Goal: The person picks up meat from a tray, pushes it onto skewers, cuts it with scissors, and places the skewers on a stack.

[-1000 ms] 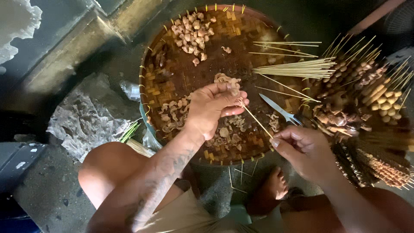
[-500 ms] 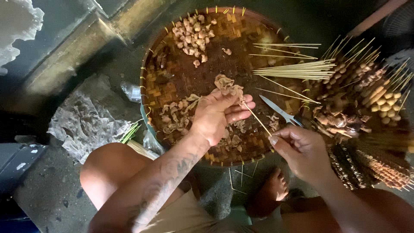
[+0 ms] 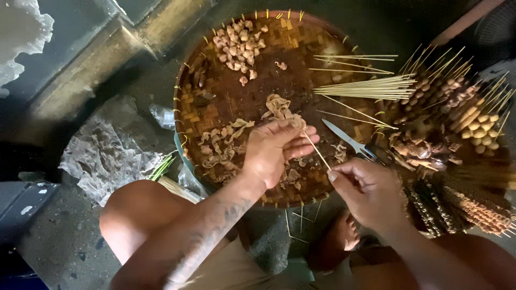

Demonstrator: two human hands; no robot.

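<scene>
While the person is sitting low over a round woven tray (image 3: 215, 102), both bare hands are working near its front edge. The left hand (image 3: 274, 153) is lying over the tray with its fingers curled, and it is pinching a pale, folded strip of meat (image 3: 279, 107) between the thumb and the fingertips. The right hand (image 3: 371, 196) is closed around the lower end of a thin bamboo skewer (image 3: 317, 151), holding it between the thumb and the first finger, and the skewer is pointing up and to the left, so that its tip is reaching the fingers of the left hand; whether the tip is already inside the meat, I cannot tell. More pale strips (image 3: 220, 142) are lying on the tray just left of the left hand, and a heap of small meat chunks (image 3: 236, 43) is resting at the far side. A bundle of bare skewers (image 3: 365, 88) is lying across the right part of the tray, and a pair of scissors (image 3: 352, 140) is lying just beside the right hand. A pile of finished skewers (image 3: 457, 139) is resting to the right of the tray. One bare knee (image 3: 140, 215) is showing below the tray, and crumpled plastic (image 3: 102, 156) is lying on the ground at the left.
</scene>
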